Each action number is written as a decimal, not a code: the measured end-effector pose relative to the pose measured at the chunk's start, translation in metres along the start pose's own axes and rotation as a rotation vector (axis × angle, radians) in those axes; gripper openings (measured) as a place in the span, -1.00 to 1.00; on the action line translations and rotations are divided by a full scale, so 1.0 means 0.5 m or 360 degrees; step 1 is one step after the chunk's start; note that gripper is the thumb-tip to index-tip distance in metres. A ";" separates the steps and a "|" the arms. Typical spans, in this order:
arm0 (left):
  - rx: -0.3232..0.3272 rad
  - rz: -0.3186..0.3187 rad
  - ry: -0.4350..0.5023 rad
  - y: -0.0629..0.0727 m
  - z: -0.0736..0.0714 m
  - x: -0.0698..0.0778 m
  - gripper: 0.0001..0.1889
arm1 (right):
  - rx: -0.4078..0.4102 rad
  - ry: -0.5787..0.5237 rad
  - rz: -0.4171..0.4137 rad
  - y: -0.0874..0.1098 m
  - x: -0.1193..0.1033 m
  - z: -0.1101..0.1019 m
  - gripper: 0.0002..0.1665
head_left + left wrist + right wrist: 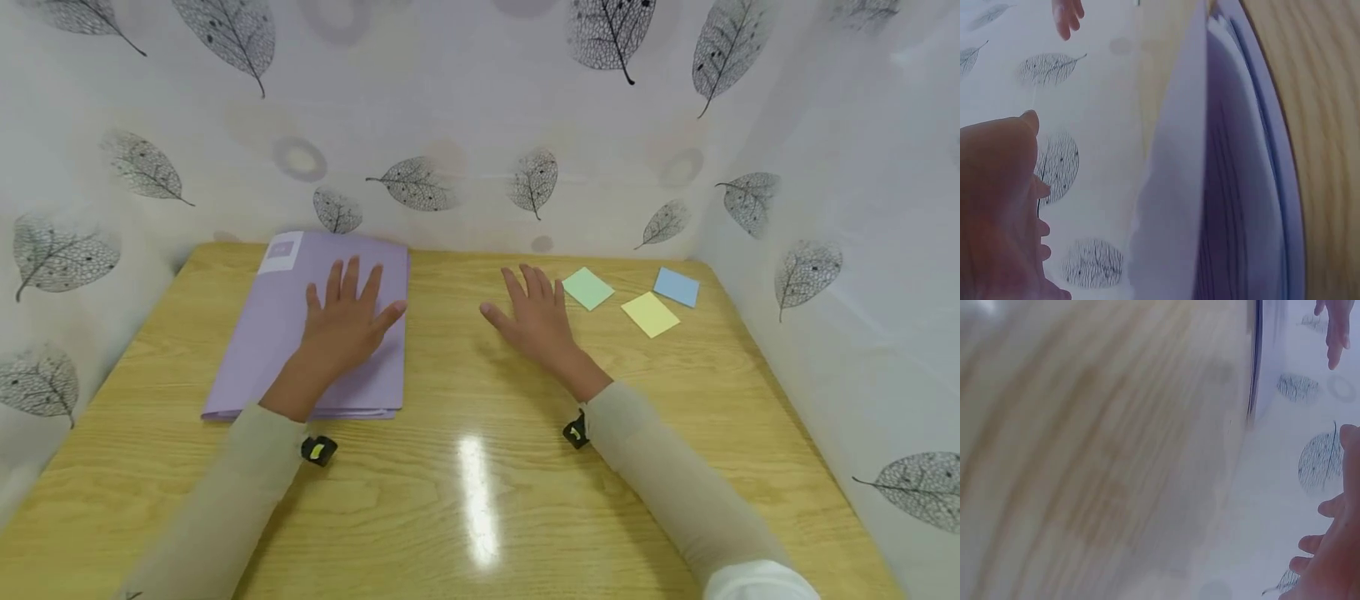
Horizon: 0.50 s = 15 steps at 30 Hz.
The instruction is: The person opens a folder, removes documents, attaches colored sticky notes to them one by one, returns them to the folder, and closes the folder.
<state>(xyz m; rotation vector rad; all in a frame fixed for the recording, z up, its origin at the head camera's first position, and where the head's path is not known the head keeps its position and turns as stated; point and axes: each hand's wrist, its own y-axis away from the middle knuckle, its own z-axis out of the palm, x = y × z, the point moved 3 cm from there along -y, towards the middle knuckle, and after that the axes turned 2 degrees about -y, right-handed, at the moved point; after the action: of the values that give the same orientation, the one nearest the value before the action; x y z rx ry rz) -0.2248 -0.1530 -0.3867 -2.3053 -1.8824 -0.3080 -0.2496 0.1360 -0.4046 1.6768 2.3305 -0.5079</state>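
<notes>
My left hand [341, 325] is spread out over a purple folder [262, 350], fingers straight and pointing away from me. The folder lies on the left of the table with a white label [281, 252] at its top left corner. In the left wrist view the folder's open edge [1247, 156] shows layers inside. My right hand [540, 321] hovers over the wood with its fingers extended, holding nothing. Just beyond its fingertips, to the right, lies a green sticky note [588, 288]. A yellow sticky note [650, 314] and a blue one [677, 287] lie farther right.
The wooden table [435, 500] has a bright light reflection [477, 500] near its middle. A pale curtain [465, 100] with leaf prints hangs along the back and both sides. Each wrist carries a small black camera [318, 451].
</notes>
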 end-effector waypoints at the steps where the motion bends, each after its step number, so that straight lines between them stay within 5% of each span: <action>1: 0.0013 -0.0008 0.0009 0.008 -0.006 -0.013 -0.08 | -0.0012 -0.0015 -0.0026 0.000 -0.011 0.003 -0.02; 8: 0.0086 -0.0037 0.0014 0.070 -0.040 -0.113 -0.10 | -0.0175 -0.0029 -0.0179 -0.006 -0.098 0.050 -0.02; 15: -0.0008 -0.0011 0.0096 0.111 -0.045 -0.212 -0.13 | -0.0418 -0.0101 -0.0178 -0.021 -0.170 0.105 -0.03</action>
<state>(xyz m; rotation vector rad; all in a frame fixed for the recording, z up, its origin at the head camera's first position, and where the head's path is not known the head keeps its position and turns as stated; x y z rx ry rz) -0.1924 -0.2704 -0.3906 -2.2665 -1.8640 -0.3788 -0.2334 0.0381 -0.4191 1.3992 2.3364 -0.2562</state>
